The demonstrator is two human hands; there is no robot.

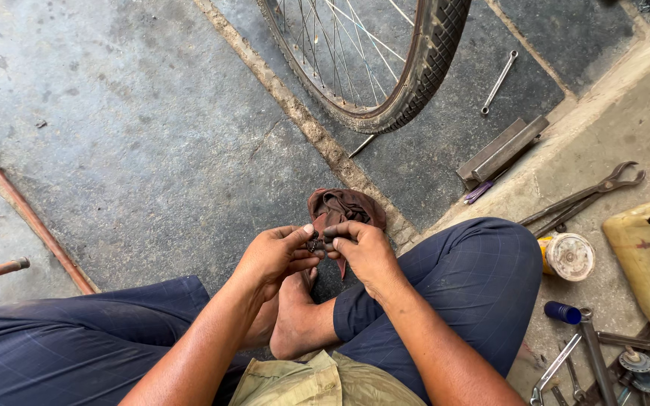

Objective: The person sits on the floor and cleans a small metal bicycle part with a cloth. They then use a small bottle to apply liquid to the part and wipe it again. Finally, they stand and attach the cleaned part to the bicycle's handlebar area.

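Small dark part (314, 243), looks like a greasy little metal bit, too tiny to say exactly what, pinched right between both hands at dead centre of the view, just above the bare feet (295, 316)

Going left to right: rusty pipe (31, 218) along the floor at 9 o'clock, then the left hand (276, 256) with thumb and forefinger closed on the part from its 9 o'clock side. The right hand (362, 248) meets it from 3 o'clock, fingertips pinching the same piece, so the two hands are touching across it. A brown rag (340, 207) sits on the floor just past the fingers at 12 o'clock, and the bike wheel (385, 68) stands further up at 12 to 1. Off at 2 o'clock there's a spanner (499, 81), at 3 o'clock big pliers (584, 199) and a round tin (568, 256)

My take on doing this bit well: keep the grip at the fingertips, hold it low over the rag so a slip doesn't send it rolling into the floor crack, and turn it slowly since greasy parts squirt out easily
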